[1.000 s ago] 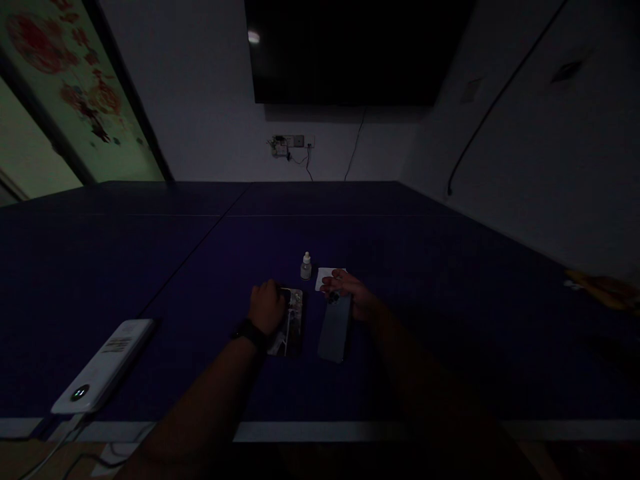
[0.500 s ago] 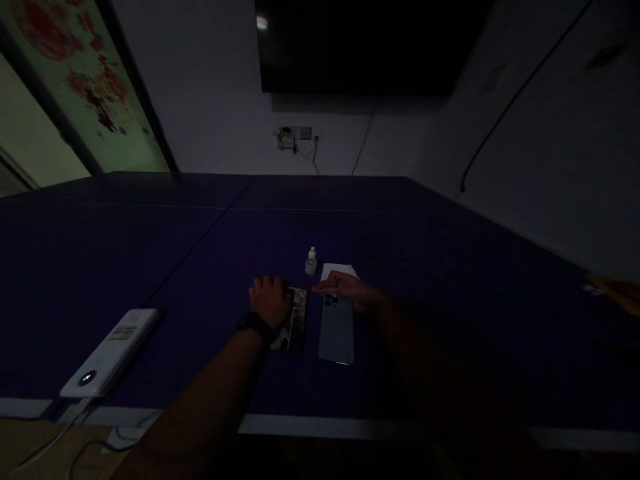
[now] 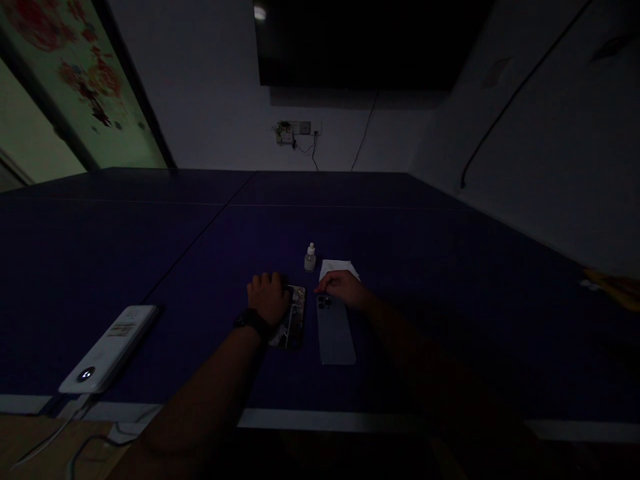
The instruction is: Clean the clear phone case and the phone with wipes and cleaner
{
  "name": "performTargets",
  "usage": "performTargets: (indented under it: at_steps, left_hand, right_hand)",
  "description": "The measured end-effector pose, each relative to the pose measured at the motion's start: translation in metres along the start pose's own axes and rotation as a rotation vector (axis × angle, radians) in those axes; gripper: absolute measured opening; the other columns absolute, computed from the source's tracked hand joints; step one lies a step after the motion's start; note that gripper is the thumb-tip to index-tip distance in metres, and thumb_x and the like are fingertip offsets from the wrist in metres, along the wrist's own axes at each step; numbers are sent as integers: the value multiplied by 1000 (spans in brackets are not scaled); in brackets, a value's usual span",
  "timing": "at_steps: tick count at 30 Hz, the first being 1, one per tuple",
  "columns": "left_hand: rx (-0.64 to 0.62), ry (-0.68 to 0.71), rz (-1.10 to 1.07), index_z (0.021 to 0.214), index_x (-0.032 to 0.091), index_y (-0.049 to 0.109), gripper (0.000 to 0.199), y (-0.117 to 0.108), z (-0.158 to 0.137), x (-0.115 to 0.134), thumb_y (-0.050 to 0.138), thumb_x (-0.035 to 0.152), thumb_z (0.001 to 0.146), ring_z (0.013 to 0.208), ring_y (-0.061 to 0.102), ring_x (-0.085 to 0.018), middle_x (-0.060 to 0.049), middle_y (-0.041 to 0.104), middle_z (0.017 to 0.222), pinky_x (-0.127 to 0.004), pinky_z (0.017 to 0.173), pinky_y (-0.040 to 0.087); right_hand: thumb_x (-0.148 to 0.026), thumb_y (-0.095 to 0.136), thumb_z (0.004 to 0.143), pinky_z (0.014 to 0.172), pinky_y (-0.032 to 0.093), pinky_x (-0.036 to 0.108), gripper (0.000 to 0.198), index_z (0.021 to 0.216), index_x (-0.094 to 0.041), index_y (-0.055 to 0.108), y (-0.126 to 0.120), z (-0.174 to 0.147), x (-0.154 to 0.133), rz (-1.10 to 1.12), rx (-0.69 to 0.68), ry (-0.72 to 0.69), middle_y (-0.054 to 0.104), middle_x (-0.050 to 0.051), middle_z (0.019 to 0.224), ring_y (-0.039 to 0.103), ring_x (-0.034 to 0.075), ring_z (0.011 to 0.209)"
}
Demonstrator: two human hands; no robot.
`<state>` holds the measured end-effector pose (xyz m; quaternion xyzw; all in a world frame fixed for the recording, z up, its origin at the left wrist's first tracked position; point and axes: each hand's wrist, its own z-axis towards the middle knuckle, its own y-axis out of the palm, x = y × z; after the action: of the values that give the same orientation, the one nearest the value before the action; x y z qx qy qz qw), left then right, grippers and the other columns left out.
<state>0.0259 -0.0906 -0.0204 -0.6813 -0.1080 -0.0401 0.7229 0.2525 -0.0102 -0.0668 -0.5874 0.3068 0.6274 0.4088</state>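
My left hand, a dark watch on its wrist, lies over the left side of a flat, phone-sized case with a dark and pale pattern. Its fingers are curled and their tips are hidden. To the right, a blue-grey phone lies with its back and camera lenses facing up. My right hand is at the phone's top end, thumb and fingers pinched together by the camera corner. What is between them is too dark to make out. Beyond the hands are a small clear bottle with a white cap and a white tissue.
A white power bank with a lit display and a white cable lies at the left of the dark blue table. A yellow item is at the far right edge. A large screen hangs on the wall ahead.
The phone's top end has shifted slightly left, so it lies at a slant. My right hand has moved a little left, its fingers now bent closer in. My left hand stays on the patterned case.
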Motion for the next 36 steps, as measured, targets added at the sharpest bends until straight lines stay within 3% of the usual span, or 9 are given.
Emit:
performTargets:
  at_steps: [5, 9, 12, 14, 17, 21, 29, 32, 36]
  left_hand:
    - [9, 11, -38, 134, 14, 63, 43, 0, -1, -3, 45, 34, 100, 130, 53, -41, -23, 64, 134, -54, 106, 41]
    - [-9, 91, -88, 140, 17, 62, 46, -2, 1, -10, 42, 32, 101, 131, 52, -38, -19, 63, 140, -52, 107, 42]
    - [-82, 244, -135, 144, 27, 62, 46, -4, 6, -21, 43, 31, 103, 133, 54, -31, -10, 63, 147, -46, 110, 43]
    - [-149, 365, -176, 146, 30, 61, 46, -5, 9, -32, 45, 38, 104, 137, 54, -28, -6, 62, 151, -46, 115, 41]
    - [-263, 496, -272, 155, 26, 53, 71, -5, 15, -50, 59, 65, 96, 145, 48, -37, -12, 57, 158, -56, 121, 36]
    - [-345, 556, -289, 161, 25, 46, 118, -3, 21, -68, 82, 83, 65, 151, 41, -45, -19, 49, 164, -63, 125, 29]
    - [-336, 557, -245, 163, 29, 43, 126, 3, 24, -73, 89, 80, 57, 153, 38, -47, -18, 48, 166, -70, 124, 27]
    - [-290, 548, -287, 163, 27, 44, 116, 6, 25, -74, 85, 78, 67, 149, 44, -44, -17, 52, 164, -64, 123, 32]
    - [-94, 476, -367, 153, 24, 58, 71, 7, 30, -76, 57, 68, 97, 138, 58, -34, -14, 66, 148, -53, 119, 43]
  right_hand:
    - [-27, 68, 79, 86, 60, 45, 8, 73, -23, 72, 3, -4, -4, -178, 59, -79, 79, 6, 83, 77, 26, 87]
    - [-34, 73, 84, 109, 52, 56, 13, 90, -24, 78, 6, -32, -22, -319, 52, -182, 79, 10, 109, 72, 31, 112]
    - [-42, 102, 57, 123, 37, 63, 72, 123, -25, 79, 11, -70, -33, -435, -96, -223, 68, 15, 146, 57, 43, 142]
    - [-61, 103, 53, 128, 29, 69, 117, 155, -26, 58, 13, -91, -37, -708, -294, -215, 44, 19, 170, 38, 50, 156]
    - [-74, 97, 56, 131, 25, 68, 135, 168, -25, 40, 14, -104, -36, -875, -387, -136, 30, 21, 178, 27, 51, 162]
    - [-76, 93, 63, 132, 23, 67, 134, 171, -20, 34, 9, -94, -31, -870, -331, -73, 25, 23, 179, 21, 48, 165]
    - [-71, 96, 61, 130, 30, 66, 130, 168, -24, 39, 0, -82, -19, -841, -279, -95, 29, 20, 178, 27, 47, 163]
    - [-59, 90, 78, 124, 43, 57, 90, 156, -28, 57, -18, -66, -24, -829, -6, -185, 53, 15, 164, 50, 38, 151]
    - [-34, 67, 100, 118, 46, 58, 36, 134, -24, 72, -54, -28, -29, -853, 250, -201, 70, 15, 137, 63, 33, 132]
